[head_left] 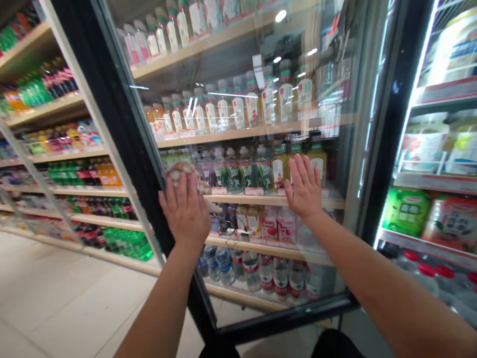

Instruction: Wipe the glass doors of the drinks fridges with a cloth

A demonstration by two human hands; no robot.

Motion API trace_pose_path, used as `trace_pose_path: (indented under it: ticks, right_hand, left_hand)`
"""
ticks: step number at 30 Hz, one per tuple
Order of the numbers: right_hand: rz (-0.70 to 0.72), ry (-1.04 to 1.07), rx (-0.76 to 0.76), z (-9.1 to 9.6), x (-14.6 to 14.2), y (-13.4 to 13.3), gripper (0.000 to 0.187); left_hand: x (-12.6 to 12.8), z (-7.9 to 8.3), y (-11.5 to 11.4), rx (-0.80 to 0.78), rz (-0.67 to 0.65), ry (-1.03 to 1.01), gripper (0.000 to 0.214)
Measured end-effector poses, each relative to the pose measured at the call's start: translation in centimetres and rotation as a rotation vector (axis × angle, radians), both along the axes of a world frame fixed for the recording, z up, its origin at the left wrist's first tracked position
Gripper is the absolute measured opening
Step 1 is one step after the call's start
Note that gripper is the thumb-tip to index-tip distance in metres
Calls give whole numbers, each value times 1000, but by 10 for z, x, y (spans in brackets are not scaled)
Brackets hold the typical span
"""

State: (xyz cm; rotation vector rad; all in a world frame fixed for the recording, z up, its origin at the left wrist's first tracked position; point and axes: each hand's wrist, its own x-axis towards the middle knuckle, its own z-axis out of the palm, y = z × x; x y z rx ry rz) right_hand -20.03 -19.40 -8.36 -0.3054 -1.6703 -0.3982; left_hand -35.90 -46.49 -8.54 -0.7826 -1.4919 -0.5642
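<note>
A glass door (286,316) with a black frame stands open in front of me. My left hand (187,211) presses a crumpled, light patterned cloth (181,168) against the glass beside the frame's left side. Its fingers lie over the cloth, which shows above and to the right of them. Farther right, my right hand (306,189) rests flat on the pane with the fingers stretched out and nothing in it. Shelved bottles (244,169) are visible through the glass, behind both hands.
Shelves of drinks (89,149) run along the left, above a pale tiled floor (74,303). On the right is a lit cooler with green packs (406,211), large bottles and red-capped bottles (427,271). The door's lower edge is close to my legs.
</note>
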Motion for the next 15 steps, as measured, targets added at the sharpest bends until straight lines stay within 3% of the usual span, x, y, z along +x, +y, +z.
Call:
trace_pose_path:
  ticks: [4,6,12,15]
  right_hand:
    - [1,-9,-18,0,0,-1,64]
    - [-5,-9,-16,0,0,-2,63]
    - [-12,-20,-34,1,0,-2,63]
    - [-12,-13,-29,1,0,-2,64]
  left_hand:
    - [11,-36,12,-138,-56,35,70]
    - [15,-46,17,-152,-63,16,71]
    - [13,-8,14,23,-174,-138,64]
    - [13,-23,11,17,-202,-130,65]
